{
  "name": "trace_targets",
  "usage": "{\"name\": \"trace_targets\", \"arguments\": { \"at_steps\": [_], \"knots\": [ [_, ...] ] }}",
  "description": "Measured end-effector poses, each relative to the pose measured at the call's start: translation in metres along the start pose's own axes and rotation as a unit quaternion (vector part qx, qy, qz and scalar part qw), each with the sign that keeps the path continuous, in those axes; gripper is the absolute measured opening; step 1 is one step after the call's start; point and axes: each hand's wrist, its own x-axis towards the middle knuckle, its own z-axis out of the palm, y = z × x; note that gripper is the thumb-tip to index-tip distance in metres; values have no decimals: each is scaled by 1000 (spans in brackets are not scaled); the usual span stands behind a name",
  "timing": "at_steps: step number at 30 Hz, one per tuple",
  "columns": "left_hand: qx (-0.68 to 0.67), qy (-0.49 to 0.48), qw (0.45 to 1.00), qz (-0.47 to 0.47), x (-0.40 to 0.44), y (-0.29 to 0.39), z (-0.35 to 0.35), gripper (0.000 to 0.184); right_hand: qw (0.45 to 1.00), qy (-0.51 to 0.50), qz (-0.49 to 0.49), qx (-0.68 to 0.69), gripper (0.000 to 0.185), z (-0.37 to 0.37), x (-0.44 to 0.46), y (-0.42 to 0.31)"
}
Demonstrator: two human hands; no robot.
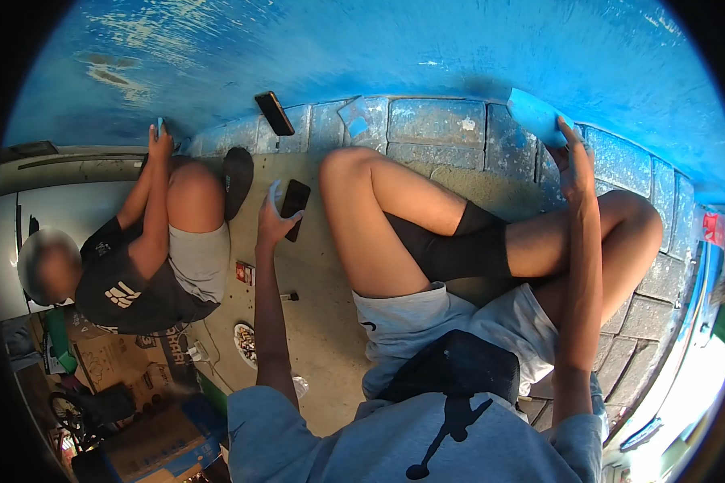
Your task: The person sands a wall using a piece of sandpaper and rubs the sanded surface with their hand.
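Observation:
My right hand (573, 161) is raised at the upper right, its fingers closed on the lower end of a flat light-blue piece (537, 117) beside the blue wall (427, 48). Over the floor at centre left, my left hand (278, 216) has its fingers around a dark phone (296, 208). Another phone with an orange edge (275, 113) is near the foot of the wall. To its right, a small clear sheet with a blue patch (354, 117) lies on the painted bricks.
A co-worker in a dark shirt (121, 278) sits at the left, hands raised to the wall. A red pack (245, 273), a plate of small bits (246, 344) and a cardboard box (129, 362) are at lower left. My bent legs (395, 217) occupy the middle.

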Motion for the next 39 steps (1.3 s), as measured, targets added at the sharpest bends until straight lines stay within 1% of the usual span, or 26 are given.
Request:
{"name": "trace_targets", "arguments": {
  "at_steps": [1,4,8,10,14,16,19,23,25,28,31,35,37,39],
  "knots": [
    [19,-17,1000,-1,3,3,2,92,1000,9,-5,0,37,-1,0,0],
    [32,-46,998,9,11,6,2,95,1000,5,-3,-3,37,-6,1,3],
    [49,-40,998,13,12,8,-2,97,1000,7,-2,-19,36,-8,4,4],
    [68,-50,996,6,12,8,-3,100,1000,-6,11,-26,51,-7,5,3],
    [53,-53,997,4,12,7,2,102,999,-12,13,-32,53,-3,-1,0],
    [40,-71,997,-19,13,3,4,104,999,-4,2,-36,33,-2,-1,1],
    [38,-65,997,-4,16,-2,6,105,999,-5,-2,-36,33,-2,-3,1],
    [52,-60,997,-9,17,1,6,109,999,-8,-1,-43,33,-4,0,3],
    [13,-52,998,-41,18,1,8,114,998,-10,2,-59,33,-4,0,3],
    [16,-56,997,-56,20,4,6,116,998,-8,2,-62,33,-3,0,3],
    [39,-58,996,-50,22,3,7,114,998,-6,-3,-55,33,-2,-1,3],
    [33,-71,995,-60,21,5,7,114,998,-16,3,-63,32,-7,1,5],
    [-3,-69,997,-44,21,-1,9,115,998,-19,-1,-57,31,-7,2,6],
    [-9,-64,997,-41,19,-4,10,115,998,-17,1,-61,31,-7,2,6]
  ]
}}
